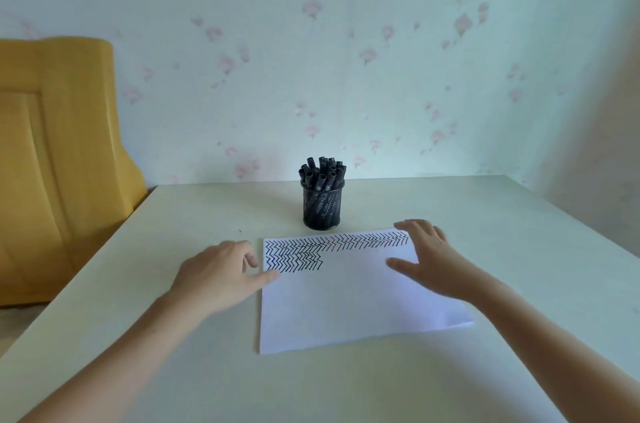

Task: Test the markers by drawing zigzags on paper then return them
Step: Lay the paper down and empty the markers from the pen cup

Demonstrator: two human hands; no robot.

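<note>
Between the two hands lies a white rectangular paper sheet point(346, 298), black zigzag rows filling its far edge. The left hand point(221, 273) rests loosely curled, thumb touching the sheet; the right hand point(424, 259) spreads flat over its far corner. Beyond both, black markers point(322, 173) crowd a black mesh cup point(322, 211); the mesh obscures their lower barrels.

You face a pale wall point(346, 58) papered with scattered pink flowers, rising straight behind the far edge of the cream table point(485, 214). Off to your left, beyond the table's left edge, stands a yellow wooden panel point(59, 145) with a recessed frame. Soft, cool daylight falls evenly across everything.
</note>
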